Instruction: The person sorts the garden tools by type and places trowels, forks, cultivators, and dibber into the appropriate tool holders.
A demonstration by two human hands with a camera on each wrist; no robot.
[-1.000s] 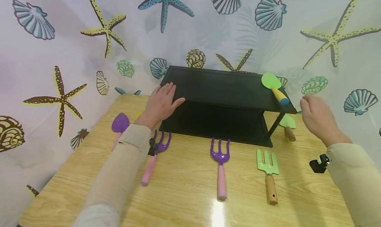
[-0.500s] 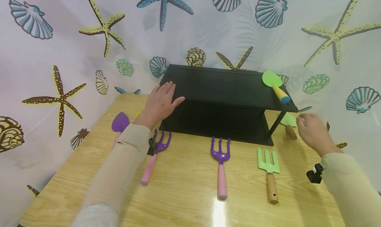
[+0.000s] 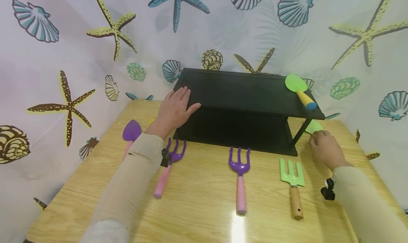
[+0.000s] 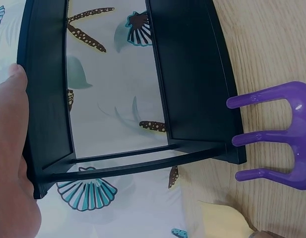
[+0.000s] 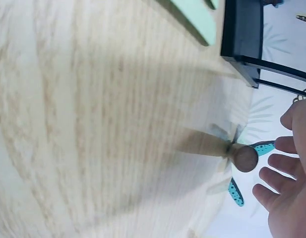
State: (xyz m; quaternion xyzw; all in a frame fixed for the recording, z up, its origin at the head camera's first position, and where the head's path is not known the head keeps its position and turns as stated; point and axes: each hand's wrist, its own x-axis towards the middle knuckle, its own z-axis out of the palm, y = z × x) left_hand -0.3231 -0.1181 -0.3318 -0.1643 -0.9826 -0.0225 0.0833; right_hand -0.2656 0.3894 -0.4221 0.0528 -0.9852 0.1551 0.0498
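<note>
My left hand (image 3: 174, 108) rests flat on the left end of the black two-tier shelf (image 3: 236, 90), thumb spread out. In the left wrist view the hand lies along the shelf's upper board (image 4: 46, 89). Over at the right, my right hand (image 3: 326, 149) is just above a light-green trowel (image 3: 313, 126), covering its handle in the head view. From the right wrist, that wooden handle (image 5: 243, 157) shows standing clear of the spread, slightly bent fingers (image 5: 276, 178). A green trowel with a yellow handle (image 3: 306, 99) lies on the shelf top's right end.
In front of the shelf lie two purple forks with pink handles, one at left (image 3: 162, 179) and one mid-table (image 3: 240, 179), and a green fork (image 3: 295, 200). A purple trowel (image 3: 131, 130) lies far left, with a yellow tool (image 3: 151, 121) mostly hidden behind the left hand.
The right hand has come down and leftward from beside the shelf's right end to the wooden-handled trowel. The left hand stays on the shelf. The view has shifted slightly.
</note>
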